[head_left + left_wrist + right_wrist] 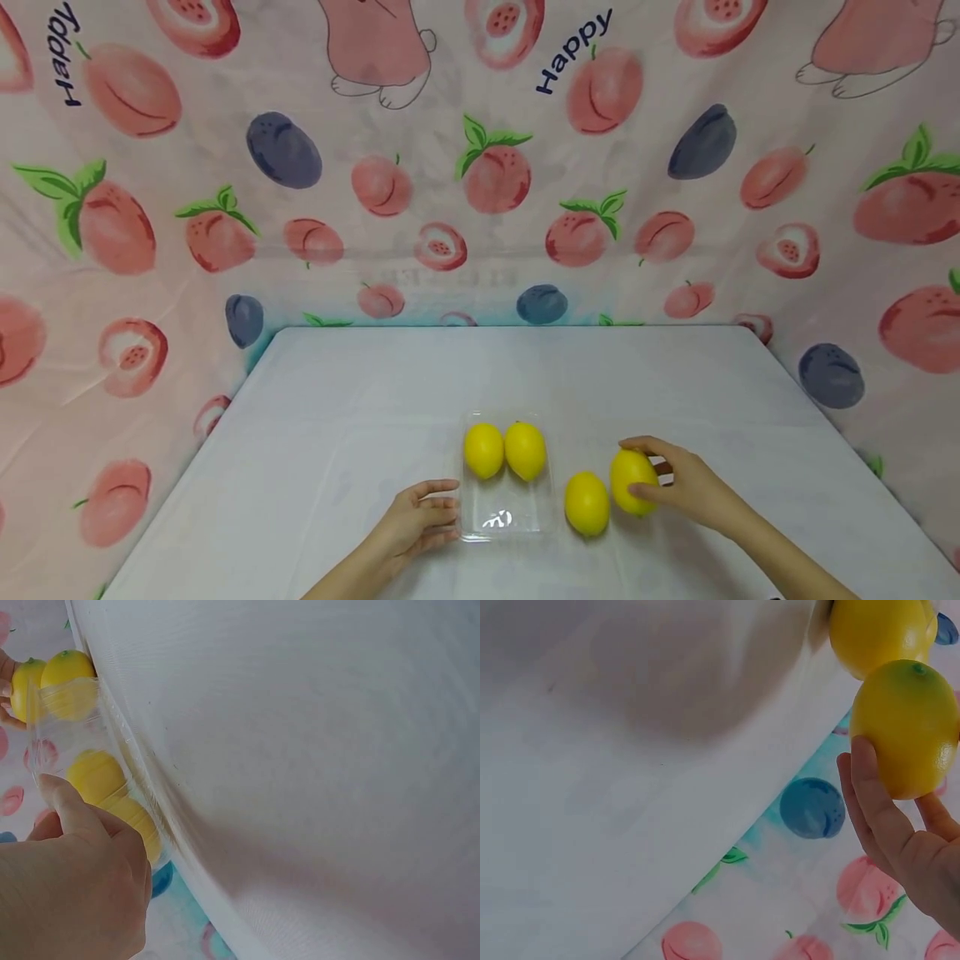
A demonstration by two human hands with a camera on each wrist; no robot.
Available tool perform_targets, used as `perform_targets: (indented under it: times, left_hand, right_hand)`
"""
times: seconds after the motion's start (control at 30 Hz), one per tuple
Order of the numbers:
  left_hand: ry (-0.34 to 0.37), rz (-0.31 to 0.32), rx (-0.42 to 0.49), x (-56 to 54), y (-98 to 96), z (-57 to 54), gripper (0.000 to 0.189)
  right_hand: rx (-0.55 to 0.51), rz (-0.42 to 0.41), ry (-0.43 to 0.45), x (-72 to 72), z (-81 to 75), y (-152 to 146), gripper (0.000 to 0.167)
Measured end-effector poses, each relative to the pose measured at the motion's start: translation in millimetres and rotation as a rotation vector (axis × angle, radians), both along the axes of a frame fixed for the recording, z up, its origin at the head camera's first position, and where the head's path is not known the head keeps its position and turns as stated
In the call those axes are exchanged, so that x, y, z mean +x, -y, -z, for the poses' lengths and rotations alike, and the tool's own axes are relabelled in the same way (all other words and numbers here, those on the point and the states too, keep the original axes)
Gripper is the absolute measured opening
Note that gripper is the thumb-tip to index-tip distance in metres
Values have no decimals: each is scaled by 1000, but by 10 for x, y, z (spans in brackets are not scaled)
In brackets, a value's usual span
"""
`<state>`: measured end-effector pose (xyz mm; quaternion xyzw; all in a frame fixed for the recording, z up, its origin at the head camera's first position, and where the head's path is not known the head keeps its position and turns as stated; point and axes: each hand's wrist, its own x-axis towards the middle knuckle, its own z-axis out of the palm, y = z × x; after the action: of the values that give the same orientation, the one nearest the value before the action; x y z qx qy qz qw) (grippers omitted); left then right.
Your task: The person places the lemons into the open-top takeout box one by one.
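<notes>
Between the thumb and fingers of my right hand (693, 487) is a yellow lemon (632, 475), gripped from its right side. The right wrist view shows this lemon (904, 731) with a greenish tip facing up. Just left of it a second lemon (587, 503) lies on the table. A clear plastic box (504, 521) sits further left, with two lemons (483, 451) side by side in its far half. My left hand (415, 523) has its loosely extended fingers against the box's left wall. In the left wrist view, a fingertip (51, 781) is right at the box's edge.
A white cloth covers the table (360, 392). Behind it and at both sides hangs a pink curtain (495, 233) printed with peaches and other fruit. The table's far edge meets this curtain.
</notes>
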<state>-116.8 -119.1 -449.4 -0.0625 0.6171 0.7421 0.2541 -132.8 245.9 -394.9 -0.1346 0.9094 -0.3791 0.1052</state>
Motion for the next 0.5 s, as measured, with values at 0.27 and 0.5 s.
perform_targets:
  times: [0.27, 0.5]
  left_hand:
    - [-2, -1, -4, -2, 14, 24, 48]
    - [1, 3, 19, -7, 11, 36, 48]
  right_hand:
    - [-42, -2, -19, -56, -67, 197, 53]
    - [-92, -22, -15, -114, -94, 354, 53]
